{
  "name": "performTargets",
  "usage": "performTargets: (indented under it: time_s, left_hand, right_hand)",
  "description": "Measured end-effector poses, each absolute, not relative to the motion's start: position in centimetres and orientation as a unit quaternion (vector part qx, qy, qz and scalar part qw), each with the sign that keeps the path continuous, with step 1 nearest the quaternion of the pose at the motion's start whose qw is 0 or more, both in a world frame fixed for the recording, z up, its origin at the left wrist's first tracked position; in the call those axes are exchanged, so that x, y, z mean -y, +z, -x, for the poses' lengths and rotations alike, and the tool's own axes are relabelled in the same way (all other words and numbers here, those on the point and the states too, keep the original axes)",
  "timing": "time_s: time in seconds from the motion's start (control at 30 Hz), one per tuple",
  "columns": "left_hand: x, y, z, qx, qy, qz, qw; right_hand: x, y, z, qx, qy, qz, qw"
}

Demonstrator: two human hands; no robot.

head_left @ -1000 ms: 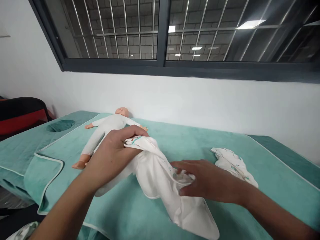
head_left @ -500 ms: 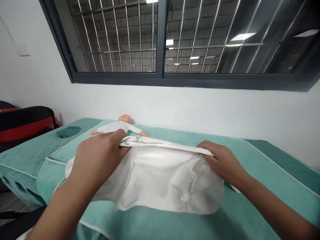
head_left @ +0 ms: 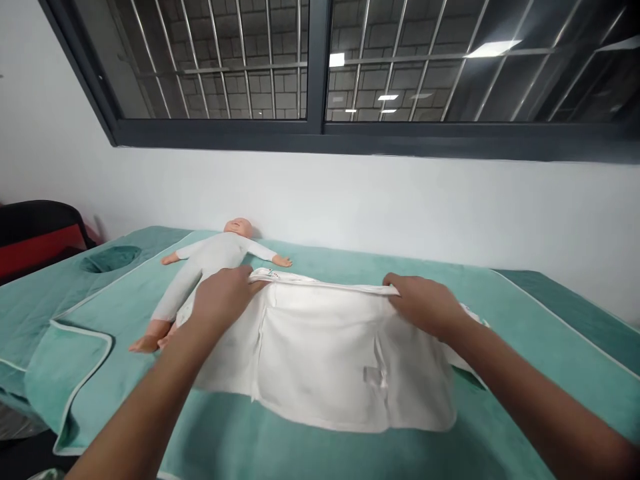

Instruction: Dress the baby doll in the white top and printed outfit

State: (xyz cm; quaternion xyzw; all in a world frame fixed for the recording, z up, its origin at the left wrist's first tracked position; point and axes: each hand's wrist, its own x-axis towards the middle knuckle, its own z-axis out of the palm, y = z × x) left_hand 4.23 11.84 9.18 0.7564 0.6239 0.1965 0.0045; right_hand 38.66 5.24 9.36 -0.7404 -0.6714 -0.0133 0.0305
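A white baby garment (head_left: 325, 353) lies spread flat on the teal towel (head_left: 280, 447), inner side up with a small label showing. My left hand (head_left: 223, 300) pinches its far left corner and my right hand (head_left: 425, 303) pinches its far right corner, holding the top edge taut. A baby doll (head_left: 205, 263) in a pale grey suit lies on its back to the left, head toward the wall, its legs just beside my left hand.
The teal bed (head_left: 565, 300) runs along a white wall under a barred window. A face hole (head_left: 107, 257) sits in the bed at far left. A red and black object (head_left: 35, 237) stands beyond the left edge. Another patterned cloth (head_left: 473, 308) peeks out behind my right hand.
From a bunched bundle, the garment has been pulled open by both hands and lowered flat onto the towel. My hands moved apart to its two far corners.
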Motion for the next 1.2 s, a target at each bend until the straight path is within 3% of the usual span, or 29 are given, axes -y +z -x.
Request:
performTargets:
  time_s: [0.13, 0.3, 0.47, 0.63, 0.87, 1.2]
  left_hand:
    - [-16.8, 5.2, -7.2, -0.666, 0.113, -0.737, -0.016]
    - [-17.8, -0.5, -11.6, -0.604, 0.156, -0.770, -0.133]
    - [-17.0, -4.8, -14.3, -0.505, 0.145, -0.851, 0.013]
    - [-18.5, -5.2, -15.2, -0.564, 0.142, -0.813, 0.022]
    - [-19.5, -5.8, -15.0, -0.582, 0.151, -0.799, -0.019]
    - [-20.5, -6.3, -15.2, -0.586, 0.153, -0.795, -0.046]
  right_hand:
    - [-11.3, 5.4, -36.9, 0.649, -0.062, 0.758, -0.019]
    - [-13.2, -0.8, -33.6, 0.668, -0.148, 0.724, 0.089]
    - [-12.5, -4.8, -29.8, 0.715, 0.018, 0.684, 0.143]
    - [-14.9, -4.7, -29.9, 0.639, 0.047, 0.761, 0.105]
    - [-16.2, -5.2, -32.0, 0.678, -0.002, 0.726, 0.113]
    - [-17.6, -6.1, -33.6, 0.701, 0.039, 0.691, 0.172]
